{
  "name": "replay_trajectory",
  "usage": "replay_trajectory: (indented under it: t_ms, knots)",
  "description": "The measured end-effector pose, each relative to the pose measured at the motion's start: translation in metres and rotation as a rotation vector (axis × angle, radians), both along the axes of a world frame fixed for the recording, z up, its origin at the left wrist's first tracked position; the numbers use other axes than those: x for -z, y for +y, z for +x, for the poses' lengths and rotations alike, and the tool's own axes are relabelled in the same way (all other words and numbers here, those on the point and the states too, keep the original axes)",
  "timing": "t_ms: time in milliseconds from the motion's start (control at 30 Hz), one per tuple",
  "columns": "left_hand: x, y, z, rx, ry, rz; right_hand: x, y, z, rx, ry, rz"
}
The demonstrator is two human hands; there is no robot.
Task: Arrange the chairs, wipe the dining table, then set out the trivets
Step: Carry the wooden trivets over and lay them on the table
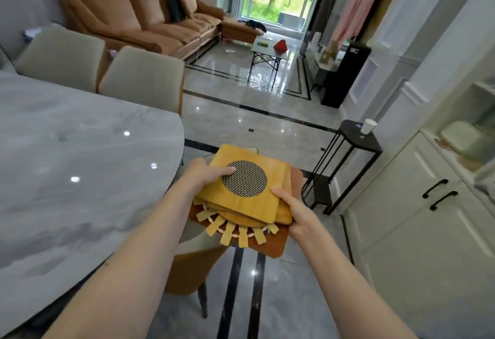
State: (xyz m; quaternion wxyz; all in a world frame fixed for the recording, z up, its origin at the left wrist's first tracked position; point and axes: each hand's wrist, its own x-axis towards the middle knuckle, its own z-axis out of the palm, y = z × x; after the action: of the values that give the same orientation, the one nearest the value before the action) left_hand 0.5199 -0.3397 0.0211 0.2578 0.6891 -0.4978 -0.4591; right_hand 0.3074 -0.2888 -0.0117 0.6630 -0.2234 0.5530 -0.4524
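Both hands, left hand (207, 175) and right hand (294, 215), grip a loose stack of trivets (246, 191) beside the tabletop (80, 151). The uneven pile could slide apart and spill to the floor (267, 119) if tilted.

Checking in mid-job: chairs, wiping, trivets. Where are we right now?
Two beige chairs stand pushed in at the far side of the marble dining table, whose top is bare and glossy. Left hand and right hand hold the trivet stack beside the table. No trivet is laid out yet.
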Motion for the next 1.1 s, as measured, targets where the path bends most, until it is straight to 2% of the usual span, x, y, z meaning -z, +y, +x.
replay_trajectory:
  t_ms: [233, 433, 600, 833, 1100]
  knots:
    - [-0.002, -0.075, -0.071, -0.182, 0.069, 0.043, -0.010, -0.118, -0.082, -0.218, 0.042, 0.037]
    - [0.003, -0.115, -0.064, -0.380, 0.157, 0.082, -0.005, -0.201, -0.083, -0.412, 0.032, -0.001]
    - [0.011, -0.146, -0.026, -0.546, 0.239, 0.113, 0.004, -0.270, -0.040, -0.582, 0.029, 0.013]
    - [0.028, -0.157, 0.049, -0.740, 0.397, 0.174, 0.017, -0.344, 0.061, -0.880, 0.022, 0.015]
    - [0.060, -0.122, 0.099, -1.057, 0.583, 0.085, 0.039, -0.365, 0.173, -1.221, 0.128, 0.097]
